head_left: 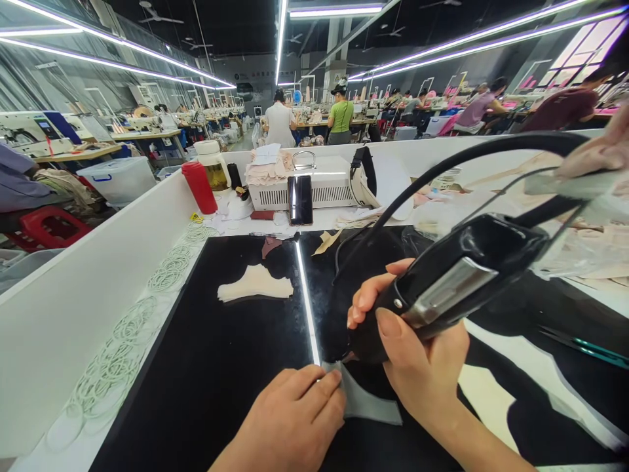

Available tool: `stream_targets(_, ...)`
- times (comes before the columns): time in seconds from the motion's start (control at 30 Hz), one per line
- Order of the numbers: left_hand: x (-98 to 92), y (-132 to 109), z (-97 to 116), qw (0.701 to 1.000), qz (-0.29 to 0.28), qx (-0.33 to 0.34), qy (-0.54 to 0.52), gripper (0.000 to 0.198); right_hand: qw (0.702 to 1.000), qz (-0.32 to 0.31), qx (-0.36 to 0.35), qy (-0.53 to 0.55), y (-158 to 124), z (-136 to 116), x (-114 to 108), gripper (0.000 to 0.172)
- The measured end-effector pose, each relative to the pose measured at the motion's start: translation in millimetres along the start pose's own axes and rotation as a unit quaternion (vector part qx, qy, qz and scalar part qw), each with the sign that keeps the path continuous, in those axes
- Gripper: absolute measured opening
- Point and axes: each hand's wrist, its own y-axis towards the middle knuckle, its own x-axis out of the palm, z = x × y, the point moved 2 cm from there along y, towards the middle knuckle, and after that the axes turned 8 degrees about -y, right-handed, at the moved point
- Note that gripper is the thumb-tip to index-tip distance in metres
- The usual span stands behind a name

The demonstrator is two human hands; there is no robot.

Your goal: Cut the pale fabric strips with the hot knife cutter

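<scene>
My right hand (417, 354) is wrapped around a bulky black corded hand tool (457, 275) with a silver metal plate on its side. The tool's lower end points down close to a small grey fabric piece (371, 396) on the black work surface (236, 367). Whether the tip touches the fabric is hard to see. Fingers bent and pressed together, my left hand (299, 413) holds the left end of that grey piece down and covers part of it. A stack of cream fabric cutouts (255, 283) lies farther back on the left.
Cream cutouts (486, 396) and long white pieces (550, 373) lie at right, near teal-handled tweezers (584, 347). Light-green elastic loops (118, 354) line the left edge. A phone (300, 200) leans on a vented white box (324, 180). A thick black cable (472, 147) arcs overhead; another hand (599, 154) shows at upper right.
</scene>
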Motion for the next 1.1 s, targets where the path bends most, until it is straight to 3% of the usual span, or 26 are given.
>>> stream_targets(0.37,1.4,-3,0,1.0,0.001,-0.005,0.004,0.022,0.999,0.001,0.016,0.042,1,-2,1,0.039)
stream_targets(0.77,-3.6,0,-1,1.0,-0.009,-0.004,-0.001,0.022,1.0,-0.009,0.008,0.014,-1,-2,1,0.034)
stream_targets(1.1,1.0,-4,-1,1.0,-0.011,-0.006,-0.011,0.017,0.998,0.006,0.033,0.053,-2,-4,14,0.039)
